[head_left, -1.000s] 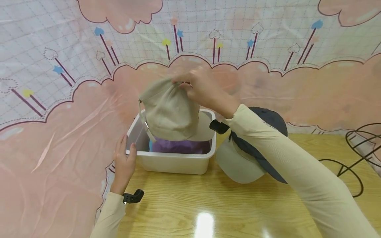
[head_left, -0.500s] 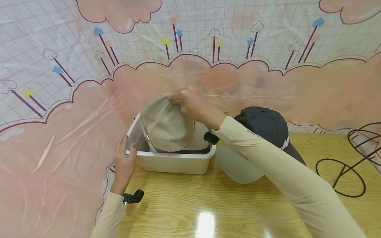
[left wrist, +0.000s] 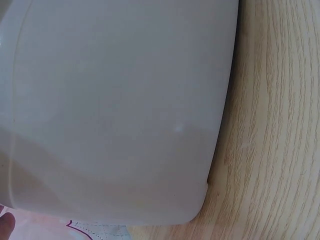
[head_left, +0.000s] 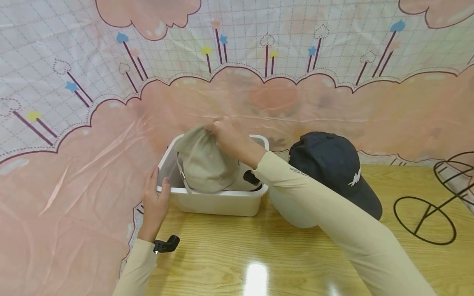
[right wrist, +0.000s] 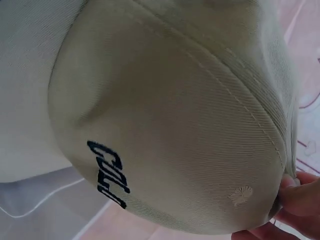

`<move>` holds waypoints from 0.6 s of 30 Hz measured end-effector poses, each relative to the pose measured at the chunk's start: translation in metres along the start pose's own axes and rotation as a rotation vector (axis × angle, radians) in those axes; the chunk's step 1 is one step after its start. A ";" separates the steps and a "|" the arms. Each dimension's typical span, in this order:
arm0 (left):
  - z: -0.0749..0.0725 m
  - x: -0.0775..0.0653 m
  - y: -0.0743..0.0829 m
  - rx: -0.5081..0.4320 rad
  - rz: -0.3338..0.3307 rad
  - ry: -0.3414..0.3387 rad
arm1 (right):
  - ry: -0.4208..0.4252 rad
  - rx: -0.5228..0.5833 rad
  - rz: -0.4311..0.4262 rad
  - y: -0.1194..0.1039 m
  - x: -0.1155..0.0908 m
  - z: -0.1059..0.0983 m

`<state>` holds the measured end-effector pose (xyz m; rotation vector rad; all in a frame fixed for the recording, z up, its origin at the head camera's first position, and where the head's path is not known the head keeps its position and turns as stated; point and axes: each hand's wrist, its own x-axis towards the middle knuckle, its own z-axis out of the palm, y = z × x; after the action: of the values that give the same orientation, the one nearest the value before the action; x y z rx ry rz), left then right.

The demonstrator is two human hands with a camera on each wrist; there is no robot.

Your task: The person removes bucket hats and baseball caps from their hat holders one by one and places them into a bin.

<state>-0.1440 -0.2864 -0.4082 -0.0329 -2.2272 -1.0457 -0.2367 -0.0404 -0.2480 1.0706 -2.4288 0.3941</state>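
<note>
My right hand (head_left: 231,137) pinches the crown of a beige baseball cap (head_left: 205,168). The cap sits low within the white plastic bin (head_left: 214,205), brim towards the right. Dark embroidered letters (right wrist: 110,172) mark its front in the right wrist view, where a thumb and fingers (right wrist: 302,202) grip the gathered cloth at the lower right. My left hand (head_left: 155,205) rests against the bin's front left corner, fingers and thumb fairly straight. The bin's wall (left wrist: 115,110) fills most of the left wrist view. What lies under the cap is hidden.
Right of the bin, a dark navy cap (head_left: 327,164) with white lettering lies over a pale cap (head_left: 296,209), partly behind my right sleeve. A black wire stand (head_left: 426,220) is at the far right of the wooden table (head_left: 207,255). A printed cloth (head_left: 237,94) hangs behind.
My right hand has lowered the beige cap from above the bin down into it, covering the purple thing seen inside before. The left hand has stayed at the corner.
</note>
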 end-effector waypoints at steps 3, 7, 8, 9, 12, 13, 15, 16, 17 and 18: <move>0.000 0.000 -0.001 0.000 -0.005 -0.005 | 0.014 0.000 0.016 0.004 -0.001 0.004; 0.002 0.000 -0.001 -0.004 -0.003 -0.008 | -0.011 0.034 0.050 0.013 -0.007 0.012; 0.002 0.000 -0.001 -0.006 -0.005 -0.008 | -0.018 0.042 0.056 0.015 -0.009 0.014; 0.002 0.000 -0.001 -0.007 -0.004 -0.006 | -0.020 0.055 0.059 0.016 -0.010 0.016; 0.002 0.000 0.000 -0.008 -0.003 0.000 | -0.005 0.088 0.057 0.017 -0.012 0.020; 0.002 0.000 0.000 -0.009 -0.005 0.001 | -0.001 0.099 0.053 0.016 -0.012 0.020; 0.001 0.000 0.000 -0.011 -0.009 0.002 | -0.010 0.125 0.047 0.013 -0.012 0.022; 0.001 0.000 0.001 -0.011 -0.012 0.000 | -0.022 0.138 0.047 0.011 -0.012 0.023; 0.001 -0.001 0.001 -0.014 -0.015 -0.001 | -0.041 0.156 0.054 0.009 -0.013 0.024; 0.002 -0.001 0.000 -0.014 -0.018 -0.002 | -0.062 0.176 0.061 0.007 -0.013 0.024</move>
<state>-0.1440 -0.2846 -0.4092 -0.0202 -2.2257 -1.0715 -0.2412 -0.0382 -0.2758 1.0977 -2.5244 0.6133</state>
